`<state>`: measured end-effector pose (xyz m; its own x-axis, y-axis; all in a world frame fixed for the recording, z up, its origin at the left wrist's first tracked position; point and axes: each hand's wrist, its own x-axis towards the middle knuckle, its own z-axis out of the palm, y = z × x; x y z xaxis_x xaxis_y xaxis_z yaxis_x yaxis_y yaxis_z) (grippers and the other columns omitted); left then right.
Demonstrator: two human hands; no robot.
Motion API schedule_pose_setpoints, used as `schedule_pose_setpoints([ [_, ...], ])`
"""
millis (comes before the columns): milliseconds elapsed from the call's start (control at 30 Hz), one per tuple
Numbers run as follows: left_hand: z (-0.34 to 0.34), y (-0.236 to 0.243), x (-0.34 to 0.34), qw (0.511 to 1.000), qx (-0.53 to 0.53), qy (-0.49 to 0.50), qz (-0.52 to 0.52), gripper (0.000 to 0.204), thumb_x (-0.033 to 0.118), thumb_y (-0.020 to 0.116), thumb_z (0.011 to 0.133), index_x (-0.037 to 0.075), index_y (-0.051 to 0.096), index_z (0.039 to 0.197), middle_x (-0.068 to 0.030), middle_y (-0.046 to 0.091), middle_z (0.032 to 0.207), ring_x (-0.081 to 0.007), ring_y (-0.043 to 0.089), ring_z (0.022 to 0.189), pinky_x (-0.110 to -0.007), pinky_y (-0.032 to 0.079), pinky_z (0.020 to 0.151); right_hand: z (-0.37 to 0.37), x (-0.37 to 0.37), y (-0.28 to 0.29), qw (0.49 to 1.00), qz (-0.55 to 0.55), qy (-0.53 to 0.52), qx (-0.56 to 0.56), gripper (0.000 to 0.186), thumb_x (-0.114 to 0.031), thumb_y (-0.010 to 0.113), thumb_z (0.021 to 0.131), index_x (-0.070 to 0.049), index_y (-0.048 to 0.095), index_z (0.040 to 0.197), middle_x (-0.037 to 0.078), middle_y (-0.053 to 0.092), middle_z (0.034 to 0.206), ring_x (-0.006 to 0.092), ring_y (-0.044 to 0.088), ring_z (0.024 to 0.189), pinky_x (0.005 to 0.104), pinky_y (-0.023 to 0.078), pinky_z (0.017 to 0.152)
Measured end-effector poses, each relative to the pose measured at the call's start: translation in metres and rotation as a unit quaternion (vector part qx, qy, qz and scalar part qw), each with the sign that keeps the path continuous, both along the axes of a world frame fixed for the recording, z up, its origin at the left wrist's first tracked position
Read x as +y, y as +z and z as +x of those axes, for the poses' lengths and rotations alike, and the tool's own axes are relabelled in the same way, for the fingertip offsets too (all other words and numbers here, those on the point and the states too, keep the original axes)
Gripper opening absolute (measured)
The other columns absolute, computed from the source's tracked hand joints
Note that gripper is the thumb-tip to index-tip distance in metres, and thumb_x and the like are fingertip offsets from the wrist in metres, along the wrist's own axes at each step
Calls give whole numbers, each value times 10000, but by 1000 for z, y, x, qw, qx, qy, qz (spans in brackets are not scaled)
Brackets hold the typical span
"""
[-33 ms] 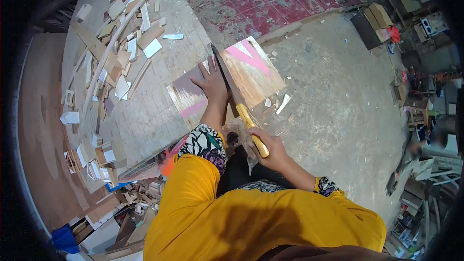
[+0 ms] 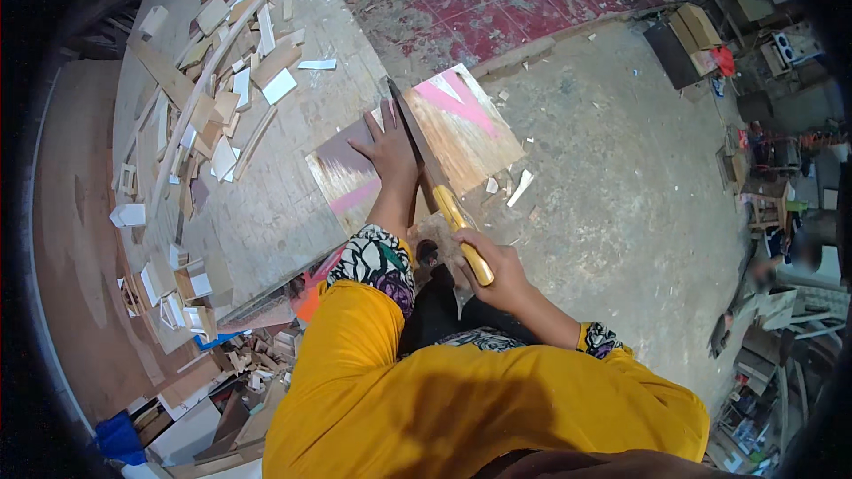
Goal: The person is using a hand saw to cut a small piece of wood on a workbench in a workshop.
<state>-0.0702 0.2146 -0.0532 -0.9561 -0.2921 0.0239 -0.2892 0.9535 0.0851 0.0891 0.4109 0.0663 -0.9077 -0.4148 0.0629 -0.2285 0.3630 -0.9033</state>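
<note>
A handsaw (image 2: 421, 142) with a dark blade and a yellow handle runs across a wooden board (image 2: 470, 146). The board has pale, worn wood and pink painted stripes, and part of it juts past the right edge of the worktable (image 2: 280, 213). My right hand (image 2: 501, 277) is closed around the saw's handle, near my body. On the board just left of the blade, my left hand (image 2: 393, 160) lies flat with its fingers spread, pressing on the surface. How deep the blade sits in the board cannot be made out.
Many wood offcuts (image 2: 213, 115) and a long bent strip (image 2: 209, 80) lie on the worktable's far left. Scraps (image 2: 257, 364) pile up below its near edge. Concrete floor (image 2: 612, 177) with a few chips spreads to the right, red tiles (image 2: 497, 0) beyond. Cardboard boxes (image 2: 697, 28) stand far right.
</note>
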Motion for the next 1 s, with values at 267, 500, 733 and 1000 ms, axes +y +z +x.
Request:
schedule_pose_setpoints([
  [267,3,26,7,999,-18,13,37,770,323,587,830,132,219,1480,-31,190,1545,-366,114,1420,-755,74,997,-4,22,22,999,-23,-18,-26,324,-37,652,817,-67,551,1123,165,625,1085,330,656,941,312,500,764],
  [500,1,-3,-5,1000,11,1,-2,644,337,476,903,157,242,1476,-16,164,1554,-371,99,1422,-779,77,960,3,10,10,1000,-18,17,17,346,-72,664,819,-106,541,1141,155,651,1007,365,653,837,371,527,694],
  [733,0,-1,-5,1000,5,-4,-26,635,370,482,901,164,277,1465,-2,164,1551,-345,91,1428,-769,84,977,7,22,-8,996,32,47,66,315,-114,668,810,-127,568,1108,146,663,958,356,651,761,401,521,639],
  [1000,1,26,11,999,-42,6,-12,670,378,492,887,162,252,1474,-2,178,1546,-351,126,1417,-747,86,1009,12,28,-15,1000,-23,-3,20,283,-90,653,831,-99,569,1101,141,657,893,339,656,750,367,521,663],
])
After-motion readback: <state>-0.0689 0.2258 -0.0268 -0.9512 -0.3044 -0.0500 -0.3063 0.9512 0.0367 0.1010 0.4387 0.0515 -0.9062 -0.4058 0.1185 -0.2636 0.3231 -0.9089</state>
